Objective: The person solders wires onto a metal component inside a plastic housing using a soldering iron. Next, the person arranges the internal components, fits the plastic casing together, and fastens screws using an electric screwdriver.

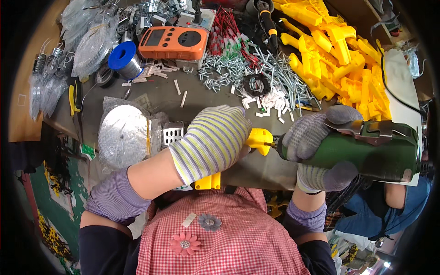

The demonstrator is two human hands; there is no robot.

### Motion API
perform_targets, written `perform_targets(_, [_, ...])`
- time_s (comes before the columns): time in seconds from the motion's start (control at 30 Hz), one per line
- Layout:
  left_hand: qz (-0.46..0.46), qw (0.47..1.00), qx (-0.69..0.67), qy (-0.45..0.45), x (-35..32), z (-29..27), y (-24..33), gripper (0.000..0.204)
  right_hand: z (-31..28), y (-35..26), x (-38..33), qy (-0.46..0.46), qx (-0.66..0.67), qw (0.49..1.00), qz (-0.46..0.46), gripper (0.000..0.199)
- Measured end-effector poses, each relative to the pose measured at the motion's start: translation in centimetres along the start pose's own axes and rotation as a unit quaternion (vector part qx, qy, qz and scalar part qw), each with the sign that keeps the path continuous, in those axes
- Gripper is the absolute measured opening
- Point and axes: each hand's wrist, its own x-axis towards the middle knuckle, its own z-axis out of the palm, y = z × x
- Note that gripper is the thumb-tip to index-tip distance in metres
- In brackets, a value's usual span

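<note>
In a striped knit glove, my left hand is closed around a yellow plastic housing. Most of that piece is hidden behind the glove; its rounded end sticks out to the right. Another yellow end shows below my wrist, and a perforated metal piece shows to its left. My gloved right hand grips a green power screwdriver held sideways. Its bit points left and meets the rounded yellow end, though the exact contact point is too small to make out.
Yellow housings are heaped at the back right. Loose screws and white tubes lie mid-table. Behind stand an orange multimeter and a solder spool. Bubble-wrapped parts sit left. Another person's leg is at right.
</note>
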Motion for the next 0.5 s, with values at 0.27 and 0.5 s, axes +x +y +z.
perform_targets(0.27, [-0.051,0.996,-0.013,-0.067,0.6,-0.7,0.6,0.038,-0.2,0.7,1.6,-0.169,0.152,0.971,-0.076,0.068])
perform_targets(0.5, [-0.057,0.997,-0.003,-0.043,0.3,-0.4,0.7,0.039,0.3,0.4,1.6,-0.185,0.14,0.97,-0.068,0.062])
